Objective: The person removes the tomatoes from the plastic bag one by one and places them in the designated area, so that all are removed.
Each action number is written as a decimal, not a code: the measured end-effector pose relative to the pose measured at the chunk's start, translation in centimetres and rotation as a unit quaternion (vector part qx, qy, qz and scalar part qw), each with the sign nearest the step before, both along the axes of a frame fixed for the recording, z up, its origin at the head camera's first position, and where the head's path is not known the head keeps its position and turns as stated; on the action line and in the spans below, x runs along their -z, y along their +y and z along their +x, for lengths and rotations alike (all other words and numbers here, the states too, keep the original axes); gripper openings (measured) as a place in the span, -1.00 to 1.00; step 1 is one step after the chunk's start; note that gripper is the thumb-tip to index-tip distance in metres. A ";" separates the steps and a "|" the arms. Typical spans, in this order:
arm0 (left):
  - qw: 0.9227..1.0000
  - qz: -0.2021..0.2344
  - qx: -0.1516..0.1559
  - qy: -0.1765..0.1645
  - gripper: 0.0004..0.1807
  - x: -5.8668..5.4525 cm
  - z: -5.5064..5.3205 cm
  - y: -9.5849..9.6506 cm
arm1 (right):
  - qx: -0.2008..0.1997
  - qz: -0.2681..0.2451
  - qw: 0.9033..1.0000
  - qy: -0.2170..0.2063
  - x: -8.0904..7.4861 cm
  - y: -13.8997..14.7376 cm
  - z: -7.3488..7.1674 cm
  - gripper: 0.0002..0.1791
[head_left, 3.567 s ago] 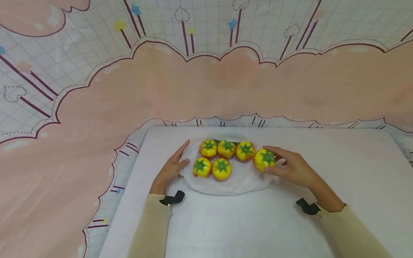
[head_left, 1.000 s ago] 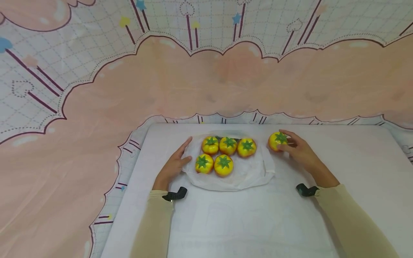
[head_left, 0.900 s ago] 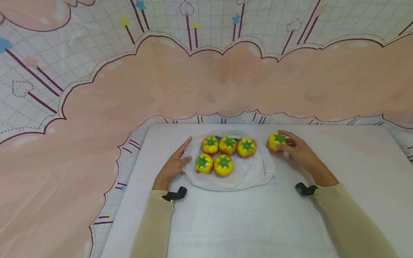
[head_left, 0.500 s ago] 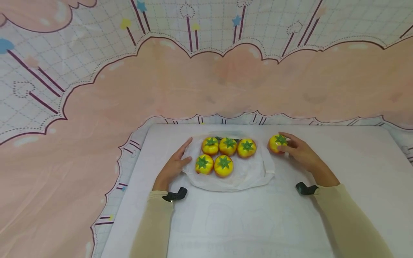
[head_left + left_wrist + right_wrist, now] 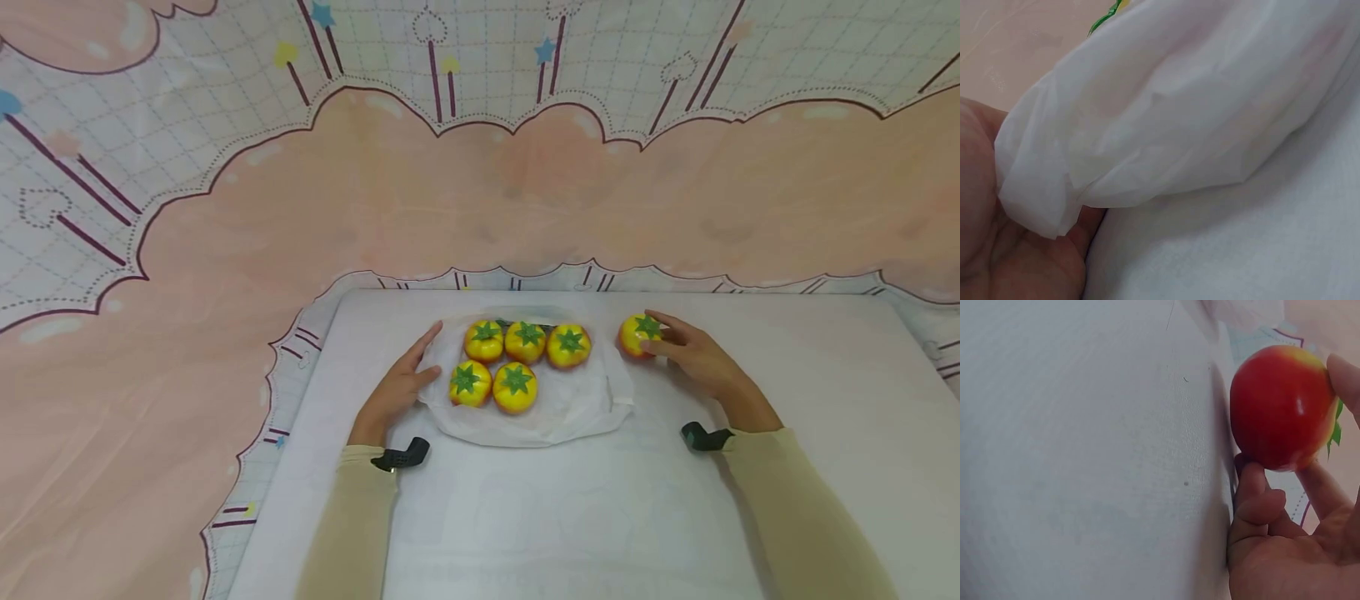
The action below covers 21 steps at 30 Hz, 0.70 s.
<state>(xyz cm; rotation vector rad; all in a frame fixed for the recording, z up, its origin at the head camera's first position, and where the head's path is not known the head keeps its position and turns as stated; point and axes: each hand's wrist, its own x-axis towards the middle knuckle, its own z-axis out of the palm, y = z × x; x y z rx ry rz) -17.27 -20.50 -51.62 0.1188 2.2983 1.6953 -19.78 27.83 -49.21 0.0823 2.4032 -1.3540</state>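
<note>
While the left hand (image 5: 393, 387) lies against the left rim of the white bag (image 5: 555, 435), its fingers straight and its thumb spread away from them, five tomatoes sit in that bag and one is out of it, so the work looks partway along. The left wrist view shows the thin rim resting against the palm, touched rather than clamped.

The bag spreads near the far edge of the table (image 5: 570, 521), left of its middle. From left to right it carries the near-left tomato (image 5: 470, 385), the far-left tomato (image 5: 483, 342), the near-middle tomato (image 5: 515, 389), the far-middle tomato (image 5: 524, 343) and the far-right tomato (image 5: 568, 347), three in the far row and two in the near one. A bare patch fills the bag's near right part. A dark strip (image 5: 551, 327) shows behind the far row, too covered to identify.

Just beyond the bag's right rim, toward the table's far edge, is the sixth tomato (image 5: 632, 338), pinched between the thumb and fingers of the right hand (image 5: 701, 360). Whether it touches the table is unclear. By my reading, letting go of it remains undone; whether it is bound into or out of the bag cannot be told.
</note>
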 end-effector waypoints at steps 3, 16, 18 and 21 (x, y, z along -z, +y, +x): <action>1.000 -0.001 0.002 0.003 -0.20 -0.1 0.0 0.0 | 0.001 0.001 1.000 -0.005 0.0 0.0 0.0 0.01; 1.000 -0.006 0.004 0.001 -0.20 -0.1 -0.1 -0.1 | 0.004 0.013 1.000 -0.008 0.1 -0.3 0.0 0.05; 1.000 -0.008 0.005 0.001 -0.20 -0.1 -0.1 -0.1 | 0.003 0.014 1.000 -0.009 0.1 -0.2 0.0 0.05; 1.000 -0.007 0.003 0.000 -0.20 0.0 -0.1 -0.1 | 0.000 0.013 1.000 -0.012 0.0 -0.1 -0.1 0.07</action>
